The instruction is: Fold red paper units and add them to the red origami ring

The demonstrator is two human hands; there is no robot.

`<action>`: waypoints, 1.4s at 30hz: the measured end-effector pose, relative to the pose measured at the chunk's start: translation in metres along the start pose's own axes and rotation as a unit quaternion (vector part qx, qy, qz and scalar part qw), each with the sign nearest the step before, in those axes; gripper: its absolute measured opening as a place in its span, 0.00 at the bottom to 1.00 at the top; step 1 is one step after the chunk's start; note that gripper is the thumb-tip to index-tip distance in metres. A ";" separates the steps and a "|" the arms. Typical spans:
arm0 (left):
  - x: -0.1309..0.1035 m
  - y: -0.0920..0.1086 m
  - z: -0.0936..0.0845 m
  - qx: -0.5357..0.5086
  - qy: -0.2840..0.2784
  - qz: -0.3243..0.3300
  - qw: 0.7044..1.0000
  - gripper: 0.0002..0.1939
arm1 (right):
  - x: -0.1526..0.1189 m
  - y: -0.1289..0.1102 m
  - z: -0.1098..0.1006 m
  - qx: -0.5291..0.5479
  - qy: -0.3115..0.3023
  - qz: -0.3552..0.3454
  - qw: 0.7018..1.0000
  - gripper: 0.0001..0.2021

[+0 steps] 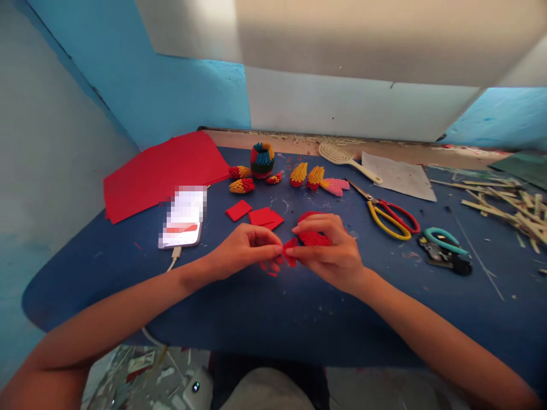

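Observation:
Between my two hands is a small folded piece of red paper (pixel 291 252), held above the blue table. My left hand (pixel 250 250) pinches its left side between thumb and fingers. On its right side, the thumb and fingers of my right hand (pixel 331 250) are closed on the same piece. Partly hidden behind my right hand lies a round red folded-paper piece (pixel 314 237). Small red paper rectangles (pixel 260 216) rest just beyond my left hand. Under the hands there is a tiny red scrap (pixel 272 274).
Red sheets (pixel 166 171) and a charging phone (pixel 183 219) lie left. Farther back stand a multicoloured paper pot (pixel 262 160) and several yellow-red paper pieces (pixel 315 177). To the right are a hairbrush (pixel 337 155), scissors (pixel 387 219), turquoise-handled pliers (pixel 445 240) and wooden strips (pixel 517 208).

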State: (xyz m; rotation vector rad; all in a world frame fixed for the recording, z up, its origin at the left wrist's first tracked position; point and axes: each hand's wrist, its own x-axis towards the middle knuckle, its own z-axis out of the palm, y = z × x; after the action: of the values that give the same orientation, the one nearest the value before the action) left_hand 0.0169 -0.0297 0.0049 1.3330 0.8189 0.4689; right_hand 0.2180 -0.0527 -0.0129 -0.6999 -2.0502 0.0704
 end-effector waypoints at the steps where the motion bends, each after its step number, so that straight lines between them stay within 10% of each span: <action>1: 0.000 0.000 0.000 -0.005 0.005 -0.003 1.000 0.08 | 0.000 0.000 0.000 -0.009 -0.002 0.003 1.000 0.11; 4: 0.001 -0.002 0.000 0.004 0.043 0.004 0.999 0.07 | 0.000 -0.004 0.003 0.077 -0.010 0.126 0.989 0.14; 10: 0.002 -0.006 0.001 0.072 0.079 0.038 0.994 0.08 | 0.000 -0.011 0.013 0.322 -0.040 0.377 0.867 0.13; 25: -0.001 -0.004 0.001 0.305 0.029 0.146 0.941 0.10 | 0.001 -0.014 0.008 0.211 -0.086 0.309 0.923 0.03; 36: -0.003 -0.014 -0.001 0.400 0.013 0.293 0.868 0.09 | 0.002 -0.006 0.005 0.446 -0.140 0.456 0.757 0.06; 42: -0.002 -0.016 -0.001 0.413 0.032 0.308 0.856 0.10 | 0.004 -0.012 0.005 0.339 -0.155 0.409 0.833 0.07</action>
State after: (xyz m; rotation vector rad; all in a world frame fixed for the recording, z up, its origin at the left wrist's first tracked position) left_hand 0.0124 -0.0334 -0.0101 2.4274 0.6436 0.6981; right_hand 0.2067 -0.0596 -0.0085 -1.0825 -1.6679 1.4099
